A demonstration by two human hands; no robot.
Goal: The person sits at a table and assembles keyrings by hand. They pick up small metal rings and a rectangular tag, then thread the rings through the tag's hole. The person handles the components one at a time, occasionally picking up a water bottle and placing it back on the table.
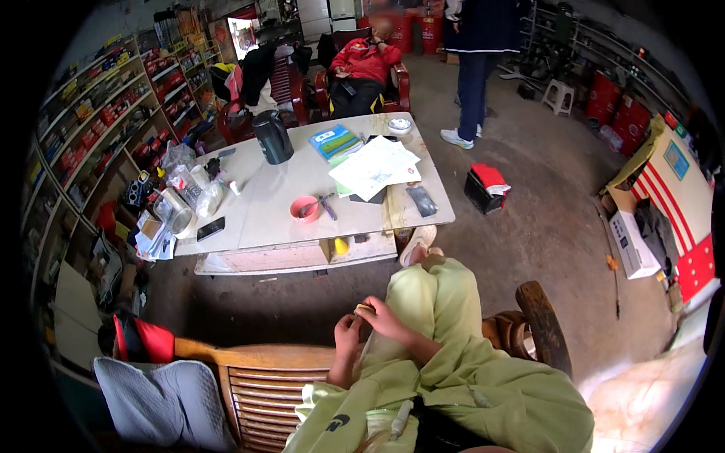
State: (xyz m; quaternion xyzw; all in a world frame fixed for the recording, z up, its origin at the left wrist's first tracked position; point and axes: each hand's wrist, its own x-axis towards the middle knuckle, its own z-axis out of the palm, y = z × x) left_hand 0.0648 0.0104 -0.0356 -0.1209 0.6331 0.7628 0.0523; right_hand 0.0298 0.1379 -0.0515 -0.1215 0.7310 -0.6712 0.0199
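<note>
Seated on a wooden chair [257,381], a person pinches a small tan object [365,308] above the lap, left hand [347,332] and right hand [387,317] both clamped on it, apparently mid-handling, needing steady fingertips.

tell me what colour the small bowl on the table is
Pink, best seen in the head view: the small bowl sits on the pale table.

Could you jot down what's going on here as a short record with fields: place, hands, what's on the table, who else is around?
Place: cluttered shop with stocked shelves
Left hand: pinching a small tan object
Right hand: holding the same object
Seat: wooden bench
Table: dark kettle, pink bowl, papers, phone
Others: one person slumped in a chair, one standing
</note>
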